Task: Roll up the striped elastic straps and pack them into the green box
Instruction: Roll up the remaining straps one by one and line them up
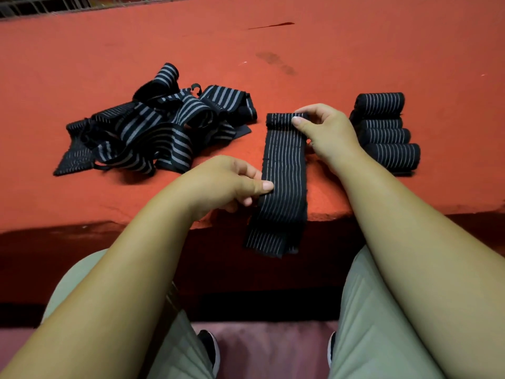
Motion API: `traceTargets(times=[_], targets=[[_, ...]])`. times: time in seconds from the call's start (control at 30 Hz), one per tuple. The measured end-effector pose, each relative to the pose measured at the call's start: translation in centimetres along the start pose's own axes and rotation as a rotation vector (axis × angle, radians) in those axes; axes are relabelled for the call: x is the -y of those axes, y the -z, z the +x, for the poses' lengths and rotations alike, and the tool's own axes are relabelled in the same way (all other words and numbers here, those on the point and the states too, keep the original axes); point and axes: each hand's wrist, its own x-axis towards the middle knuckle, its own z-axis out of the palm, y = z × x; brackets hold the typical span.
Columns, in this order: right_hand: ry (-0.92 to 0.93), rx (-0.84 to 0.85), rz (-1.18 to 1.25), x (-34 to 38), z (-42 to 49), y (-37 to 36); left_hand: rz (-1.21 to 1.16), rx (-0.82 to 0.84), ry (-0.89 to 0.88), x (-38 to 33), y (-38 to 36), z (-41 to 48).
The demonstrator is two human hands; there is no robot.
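Note:
A black strap with thin grey stripes point(284, 170) lies stretched toward me on the red surface, its near end hanging over the front edge. Its far end is turned over into a small roll. My right hand point(325, 129) pinches that rolled end between thumb and fingers. My left hand point(232, 184) pinches the strap's left edge near the middle. A loose tangled heap of unrolled striped straps point(153, 129) lies to the left. Several finished rolls point(385, 132) sit in a row at the right. No green box is in view.
The red felt-like surface point(273, 50) stretches far back, with a dark stain and a dark slit in it. Its front edge point(109, 228) drops off just before my knees. My legs in light trousers and dark shoes are below.

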Motion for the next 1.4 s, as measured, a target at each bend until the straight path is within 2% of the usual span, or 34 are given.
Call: traceTargets(times=[0.17,0.3,0.53,0.6,0.67,0.8,0.97,1.23,1.4], targets=[[0.002,0.005,-0.055,-0.1,0.3,0.0,0.08,-0.043,0.056,0.9,-0.5,0.7],[0.021,0.008,-0.074,0.0,0.5,0.2,0.217,-0.075,0.019,0.7,-0.9,1.6],[0.036,0.024,-0.064,0.3,0.4,0.3,0.439,-0.03,0.005,-0.2,-0.4,2.8],[0.043,0.036,-0.04,0.3,0.5,0.4,0.394,-0.051,0.002,-0.3,0.2,3.3],[0.043,0.049,-0.014,0.4,0.4,0.4,0.31,-0.148,-0.033,-0.3,0.8,4.3],[0.048,0.053,0.047,0.7,0.4,0.5,-0.07,-0.338,-0.135,-0.5,1.1,7.3],[0.06,0.094,0.118,1.0,-0.1,0.4,-0.398,-0.292,-0.351,-2.1,1.0,10.1],[0.062,0.151,0.081,1.3,-0.1,0.6,-0.437,-0.325,-0.484,-1.4,1.1,11.4],[0.089,0.161,0.105,1.6,-0.3,0.3,-0.522,-0.285,-0.418,-1.5,1.0,10.8]])
